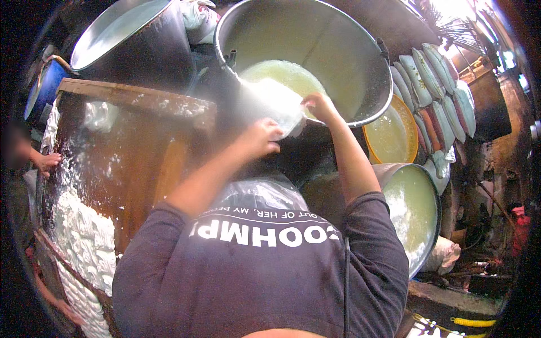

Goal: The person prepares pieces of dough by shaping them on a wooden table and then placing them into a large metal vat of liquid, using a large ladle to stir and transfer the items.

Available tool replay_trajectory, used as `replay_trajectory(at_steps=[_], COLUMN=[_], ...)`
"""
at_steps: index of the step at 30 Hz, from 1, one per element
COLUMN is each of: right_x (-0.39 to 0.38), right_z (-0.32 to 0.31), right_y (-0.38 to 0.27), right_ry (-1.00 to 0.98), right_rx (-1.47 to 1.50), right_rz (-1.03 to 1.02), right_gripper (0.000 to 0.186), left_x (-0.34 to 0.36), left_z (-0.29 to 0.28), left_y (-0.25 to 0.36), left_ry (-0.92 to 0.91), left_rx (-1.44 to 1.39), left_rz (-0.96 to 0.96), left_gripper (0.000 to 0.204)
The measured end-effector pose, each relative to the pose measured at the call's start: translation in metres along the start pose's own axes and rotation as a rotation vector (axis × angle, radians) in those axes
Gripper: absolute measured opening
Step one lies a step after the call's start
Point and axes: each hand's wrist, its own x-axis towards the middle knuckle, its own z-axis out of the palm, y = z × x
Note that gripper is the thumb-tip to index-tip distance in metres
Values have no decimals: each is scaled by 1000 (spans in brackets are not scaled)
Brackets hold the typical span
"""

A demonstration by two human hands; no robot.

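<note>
My left hand [265, 136] grips the lower edge of a pale, translucent bag or container [282, 115], tilted at the mouth of a large metal pot [338, 42]. My right hand [319, 106] pinches the same thing on its right side, near the pot's front rim. A bright white stream or cloud, blurred, spreads from it over pale yellow liquid [298, 79] in the pot. I cannot make out exactly what the bag contains. A clear plastic sheet [256, 194] lies below my forearms, in front of my dark shirt.
A flour-dusted wooden board [141, 158] bears white paste [84, 236] at left; a co-worker's hand [48, 161] touches its edge. Metal vats [135, 70] stand upper left and lower right [411, 208], near a blue barrel [45, 81], an orange-rimmed basin [414, 132] and stacked sacks [428, 73].
</note>
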Motion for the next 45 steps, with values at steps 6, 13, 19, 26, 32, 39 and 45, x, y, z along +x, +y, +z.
replay_trajectory(at_steps=[6, 13, 19, 26, 32, 39, 45], right_x=[-9, 71, 159, 250, 267, 270, 270], right_z=[1, -69, -151, -209, -195, -119, -5], right_y=[55, 162, 301, 411, 440, 357, 341], right_ry=[21, 572, 930, 1040, 1166, 1105, 639], right_rx=[331, 1547, 1711, 2056, 2206, 701, 318], right_rz=[370, 650, 667, 497, 353, 293, 482], right_gripper=[32, 21, 18, 60, 18, 20, 71], left_x=[9, 92, 133, 137, 137, 144, 140], left_z=[9, -17, 0, -1, 0, -4, 0], left_y=[-31, -100, -132, -128, -131, -132, -136], left_ry=[-113, 766, 714, 591, 558, 539, 541], left_rx=[-191, 231, 584, 784, 789, 717, 733], left_rz=[-258, -558, -945, -993, -1043, -1081, -1079], left_gripper=[42, 57, 89, 90, 90, 89, 86])
